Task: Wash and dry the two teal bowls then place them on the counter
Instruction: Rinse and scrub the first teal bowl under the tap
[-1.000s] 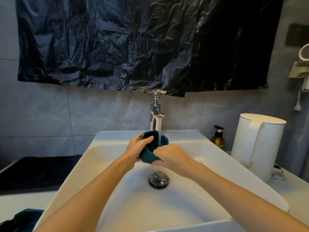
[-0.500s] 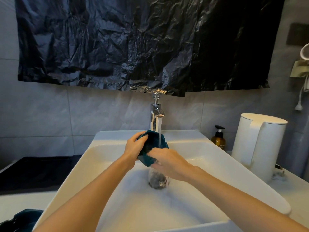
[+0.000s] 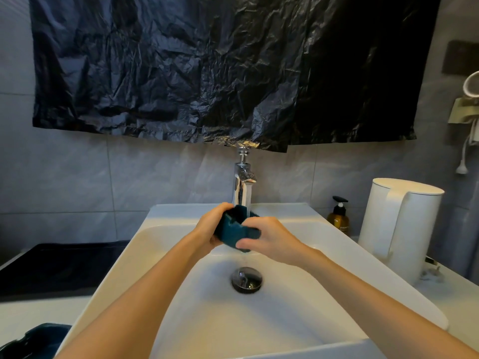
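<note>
A: Where's the bowl [image 3: 229, 230]?
B: Over the sink [image 3: 124, 268], at twelve o'clock from the drain [image 3: 246, 279], under water from the tap [image 3: 242, 182].
A: And the hands?
B: The left hand [image 3: 208, 229] curls round its nine o'clock side; the right hand [image 3: 272, 240] grips its three o'clock edge. A second bowl [image 3: 36, 339] sits on the counter [image 3: 31, 312], at eight o'clock.

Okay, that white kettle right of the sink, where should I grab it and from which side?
Grip the white kettle by its handle, the upright loop down the side facing the sink. Come from the sink side and hook through its gap; the body looks smooth and wide.
</note>
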### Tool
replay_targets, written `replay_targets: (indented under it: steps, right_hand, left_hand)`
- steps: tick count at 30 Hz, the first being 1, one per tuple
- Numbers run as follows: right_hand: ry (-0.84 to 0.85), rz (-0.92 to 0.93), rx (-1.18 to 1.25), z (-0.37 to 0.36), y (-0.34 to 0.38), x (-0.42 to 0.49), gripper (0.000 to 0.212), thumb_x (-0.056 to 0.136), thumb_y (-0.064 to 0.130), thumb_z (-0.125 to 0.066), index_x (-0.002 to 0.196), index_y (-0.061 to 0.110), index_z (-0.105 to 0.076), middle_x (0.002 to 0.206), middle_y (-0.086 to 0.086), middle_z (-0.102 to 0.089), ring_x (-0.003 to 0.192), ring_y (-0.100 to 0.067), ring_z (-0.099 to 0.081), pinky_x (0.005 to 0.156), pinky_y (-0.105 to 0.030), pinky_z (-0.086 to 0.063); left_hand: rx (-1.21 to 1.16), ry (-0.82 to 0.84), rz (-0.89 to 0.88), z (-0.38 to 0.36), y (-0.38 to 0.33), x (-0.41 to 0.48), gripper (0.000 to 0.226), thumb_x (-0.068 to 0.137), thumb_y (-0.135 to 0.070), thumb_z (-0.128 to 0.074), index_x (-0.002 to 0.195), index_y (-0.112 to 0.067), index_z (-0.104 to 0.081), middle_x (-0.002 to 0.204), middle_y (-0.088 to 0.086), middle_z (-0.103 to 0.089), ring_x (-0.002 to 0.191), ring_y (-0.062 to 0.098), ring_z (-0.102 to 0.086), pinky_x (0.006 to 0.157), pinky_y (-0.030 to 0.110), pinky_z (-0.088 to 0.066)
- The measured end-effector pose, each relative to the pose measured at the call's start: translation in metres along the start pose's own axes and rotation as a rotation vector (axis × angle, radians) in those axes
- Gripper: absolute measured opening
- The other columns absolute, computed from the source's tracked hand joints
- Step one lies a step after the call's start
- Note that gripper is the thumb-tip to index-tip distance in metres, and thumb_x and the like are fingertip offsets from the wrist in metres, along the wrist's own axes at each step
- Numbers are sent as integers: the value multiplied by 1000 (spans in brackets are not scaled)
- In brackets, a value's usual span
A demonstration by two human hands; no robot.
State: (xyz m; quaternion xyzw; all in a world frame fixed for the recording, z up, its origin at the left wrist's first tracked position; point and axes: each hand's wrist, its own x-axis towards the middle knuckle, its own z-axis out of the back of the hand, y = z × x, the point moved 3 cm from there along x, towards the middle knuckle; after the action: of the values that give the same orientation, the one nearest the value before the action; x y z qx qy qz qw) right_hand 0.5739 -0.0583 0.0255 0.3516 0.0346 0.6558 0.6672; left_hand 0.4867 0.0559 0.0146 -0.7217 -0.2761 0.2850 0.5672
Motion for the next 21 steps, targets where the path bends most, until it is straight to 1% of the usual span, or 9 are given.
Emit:
replay_targets:
  steps: [2,4,7,9,11,12,16,19,21]
  right_hand:
    - [-21,-103,227,1,1,7,19,85,26,-68,88,8,-63,81,-8,-63,73,-14,-58,65,-32,-46]
    - [-14,-243,381,3,0,13,18,91,27,-63,94,10,-63,91,-10,-67,82,-18,-63,73,-31,-49]
    - [-16,-432,603,-1,-13,18,23,93,27,-59,106,8,-65,105,-14,-69,94,-25,-63,83,-33,-47]
    - [-45,-528,687,-4,-19,18,31,93,28,-60,115,6,-62,113,-15,-67,105,-29,-61,91,-36,-47]
    - [-78,-577,721,-5,-23,19,33,93,27,-60,119,7,-59,116,-13,-66,112,-30,-58,95,-38,-46]
    - [-92,-590,737,-6,-24,19,32,93,27,-59,119,7,-59,116,-13,-66,112,-30,-58,94,-37,-46]
    - [-125,-583,678,-4,-28,15,17,94,25,-57,106,13,-62,107,-11,-67,98,-24,-61,78,-30,-48]
    - [-89,-517,600,-2,-28,10,18,94,26,-57,106,13,-61,105,-9,-68,95,-21,-62,78,-29,-47]
    - [-29,-469,535,-2,-26,6,20,94,27,-57,107,12,-60,106,-10,-67,95,-20,-62,78,-27,-47]
  left_hand:
    - [47,62,16,-3,0,-2,43,90,-51,-52,111,-15,-62,105,10,-67,93,25,-66,70,35,-58]
    - [201,74,23,-2,3,-2,53,90,-65,-39,119,-24,-58,115,9,-63,105,28,-63,81,40,-56]
    - [254,28,-35,-3,2,-3,42,97,-54,-36,124,-28,-54,119,10,-58,112,28,-55,92,42,-51]
    - [284,2,-73,-7,0,-5,35,99,-45,-37,122,-26,-55,117,8,-57,112,24,-51,90,38,-46]
    - [336,4,-138,-10,-1,-4,31,101,-40,-34,120,-27,-55,113,5,-57,109,20,-48,87,35,-42]
    - [361,2,-179,-11,-2,-4,31,102,-37,-34,122,-27,-55,115,4,-57,108,18,-48,87,33,-41]
    - [489,55,-340,-19,1,-6,37,104,-27,-31,136,-22,-48,121,-1,-52,108,10,-45,88,21,-37]
    - [475,126,-332,-26,6,-9,37,104,-31,-29,137,-26,-44,117,-4,-51,105,8,-48,87,18,-38]
    - [444,136,-292,-29,7,-7,33,102,-39,-31,128,-30,-49,112,-3,-55,96,7,-53,80,19,-43]
